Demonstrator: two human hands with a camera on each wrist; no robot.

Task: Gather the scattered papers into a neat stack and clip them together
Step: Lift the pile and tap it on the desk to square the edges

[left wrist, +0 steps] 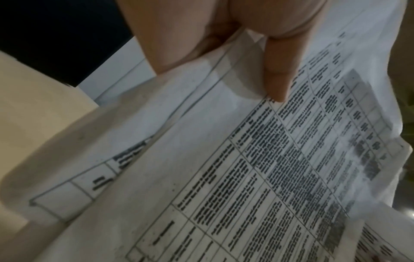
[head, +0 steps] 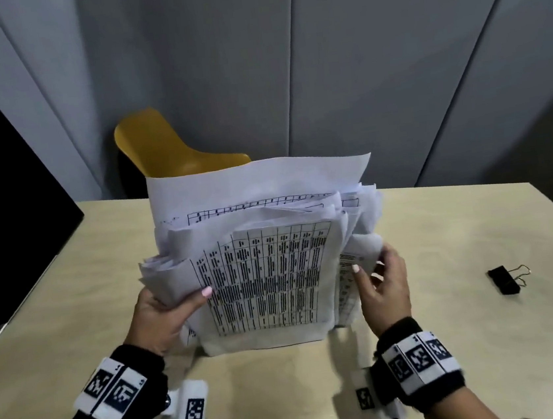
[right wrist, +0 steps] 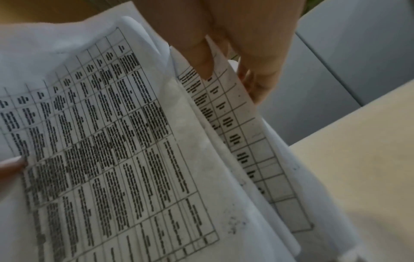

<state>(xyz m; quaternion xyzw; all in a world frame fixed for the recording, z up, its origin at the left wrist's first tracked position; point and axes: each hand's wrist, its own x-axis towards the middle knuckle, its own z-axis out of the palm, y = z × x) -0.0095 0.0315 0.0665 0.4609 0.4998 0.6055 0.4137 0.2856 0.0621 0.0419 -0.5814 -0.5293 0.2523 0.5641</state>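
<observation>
A loose bundle of printed papers [head: 268,272] stands on its lower edge on the beige table [head: 456,344], sheets uneven at top and sides. My left hand [head: 162,312] grips its left edge, thumb on the front table-printed sheet [left wrist: 268,159], fingers hidden behind. My right hand [head: 383,283] holds the right edge, thumb on a side sheet [right wrist: 235,124], fingers curled behind it. A black binder clip [head: 505,281] lies on the table to the right, apart from both hands.
A yellow chair [head: 164,146] stands behind the table's far edge. A black box-like object [head: 4,219] sits at the table's left side. Grey wall panels [head: 353,45] close off the back.
</observation>
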